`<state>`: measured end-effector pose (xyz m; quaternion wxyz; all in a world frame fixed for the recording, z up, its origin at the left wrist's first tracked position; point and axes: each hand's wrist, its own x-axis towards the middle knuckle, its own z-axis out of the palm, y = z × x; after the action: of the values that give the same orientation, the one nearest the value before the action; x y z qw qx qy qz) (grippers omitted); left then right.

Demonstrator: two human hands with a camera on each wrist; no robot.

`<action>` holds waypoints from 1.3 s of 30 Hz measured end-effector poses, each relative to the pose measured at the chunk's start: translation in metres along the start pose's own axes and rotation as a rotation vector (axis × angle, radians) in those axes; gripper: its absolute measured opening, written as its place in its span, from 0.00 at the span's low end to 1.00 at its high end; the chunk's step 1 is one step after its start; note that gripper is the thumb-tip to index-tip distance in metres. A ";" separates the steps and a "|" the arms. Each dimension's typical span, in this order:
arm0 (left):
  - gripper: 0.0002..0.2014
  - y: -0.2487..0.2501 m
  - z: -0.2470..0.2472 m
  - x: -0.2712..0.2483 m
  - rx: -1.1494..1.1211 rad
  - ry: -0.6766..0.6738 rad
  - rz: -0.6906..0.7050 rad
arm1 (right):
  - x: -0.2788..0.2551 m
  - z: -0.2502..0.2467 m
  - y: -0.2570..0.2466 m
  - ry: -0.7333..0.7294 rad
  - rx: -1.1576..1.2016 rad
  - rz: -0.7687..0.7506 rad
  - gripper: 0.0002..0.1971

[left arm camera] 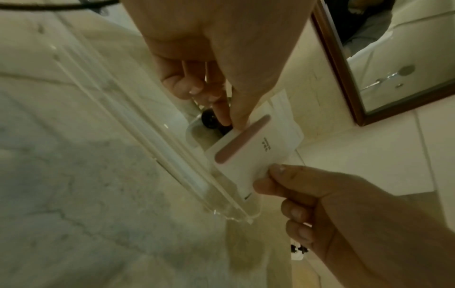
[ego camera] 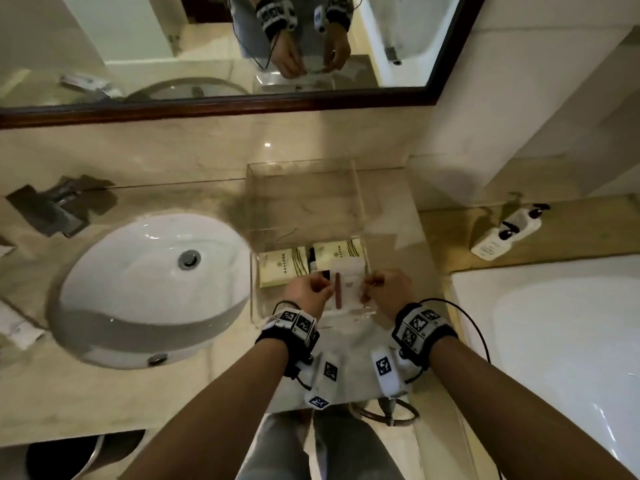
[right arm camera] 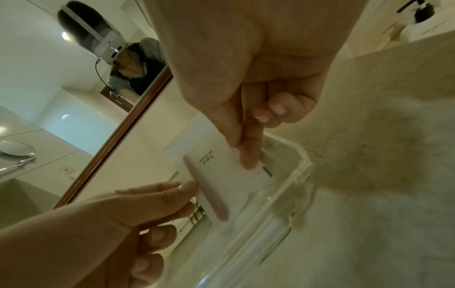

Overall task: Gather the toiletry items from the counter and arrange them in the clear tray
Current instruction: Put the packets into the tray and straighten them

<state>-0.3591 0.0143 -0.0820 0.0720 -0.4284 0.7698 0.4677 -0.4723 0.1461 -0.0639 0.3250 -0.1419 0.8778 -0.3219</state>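
Observation:
The clear tray [ego camera: 358, 199] stands on the marble counter right of the sink. Two cream boxes [ego camera: 280, 268] [ego camera: 337, 252] lie in its near part with a small dark bottle [ego camera: 313, 259] between them. Over the tray's near end both hands hold a flat white packet [ego camera: 348, 287] with a brownish-pink nail file in it. My left hand [ego camera: 320, 287] pinches the packet's left edge and my right hand [ego camera: 372, 285] pinches its right edge. The wrist views show the packet [left arm camera: 258, 154] [right arm camera: 221, 171] tilted just above the tray wall [left arm camera: 147, 136] [right arm camera: 295, 175].
A white oval sink [ego camera: 149, 282] with a tap [ego camera: 55, 206] lies to the left. White pump bottles [ego camera: 509, 233] stand on the ledge at right, beside a bathtub [ego camera: 554, 341]. Paper [ego camera: 17, 327] lies at the far left counter edge. A framed mirror [ego camera: 242, 105] runs along the back.

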 end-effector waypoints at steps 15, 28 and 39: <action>0.09 0.014 0.022 0.016 0.222 -0.046 -0.069 | 0.028 0.006 -0.002 0.005 -0.590 -0.085 0.06; 0.11 0.012 0.028 0.023 0.243 -0.078 -0.118 | 0.028 0.016 0.001 -0.011 -0.743 -0.200 0.09; 0.12 0.013 0.014 0.014 0.209 -0.043 -0.062 | 0.027 -0.003 -0.007 0.036 -0.503 -0.244 0.08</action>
<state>-0.3817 0.0195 -0.0887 0.1471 -0.4319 0.7992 0.3913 -0.4940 0.1294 -0.0706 0.2227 -0.3169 0.9123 -0.1330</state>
